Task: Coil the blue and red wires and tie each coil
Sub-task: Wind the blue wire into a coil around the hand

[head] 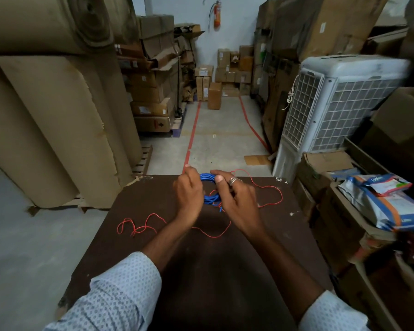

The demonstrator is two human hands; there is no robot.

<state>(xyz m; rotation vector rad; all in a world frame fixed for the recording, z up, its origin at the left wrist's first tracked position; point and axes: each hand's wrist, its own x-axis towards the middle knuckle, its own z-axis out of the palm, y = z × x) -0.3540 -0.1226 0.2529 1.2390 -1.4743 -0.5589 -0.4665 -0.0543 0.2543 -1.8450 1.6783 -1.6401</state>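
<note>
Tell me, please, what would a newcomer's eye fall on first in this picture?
Probably the bright blue wire coil at the far edge of the dark table, held between the left hand and the right hand. Next, the loose red wire sprawling uncoiled across the tabletop around them.

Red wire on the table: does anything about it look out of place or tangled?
Yes. The red wire sprawls loose in irregular loops across the brown table, uncoiled, and runs under both forearms. The blue coil is bundled between the left hand and right hand.
</note>
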